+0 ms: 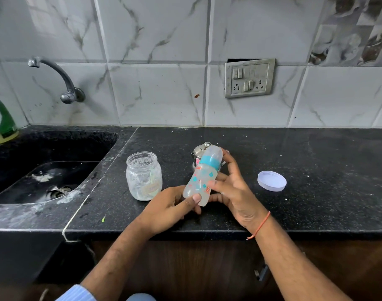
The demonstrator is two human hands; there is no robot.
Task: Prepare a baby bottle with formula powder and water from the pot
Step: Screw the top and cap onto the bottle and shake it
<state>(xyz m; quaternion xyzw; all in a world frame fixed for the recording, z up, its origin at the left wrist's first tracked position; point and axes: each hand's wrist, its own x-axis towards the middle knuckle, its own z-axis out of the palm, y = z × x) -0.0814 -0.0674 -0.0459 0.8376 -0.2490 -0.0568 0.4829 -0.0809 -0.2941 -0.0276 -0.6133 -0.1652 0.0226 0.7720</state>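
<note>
A clear baby bottle [202, 177] with a teal collar, a translucent cap and coloured prints is held tilted above the black counter [316, 203]. My left hand [168, 208] grips its base, thumb on the front. My right hand [231, 187] wraps its right side, thumb on the body. Behind the bottle stands a small steel pot [199, 150] with a knobbed lid, mostly hidden. Left of the bottle sits an open clear jar [144, 175] with white powder traces and a spoon inside. Its white lid [271, 180] lies on the counter to the right.
A black sink [44, 170] is sunk into the counter at the left, under a wall tap [62, 81]. A green-topped soap bottle [2, 124] stands at the far left edge. A switch and socket plate [249, 78] is on the tiled wall.
</note>
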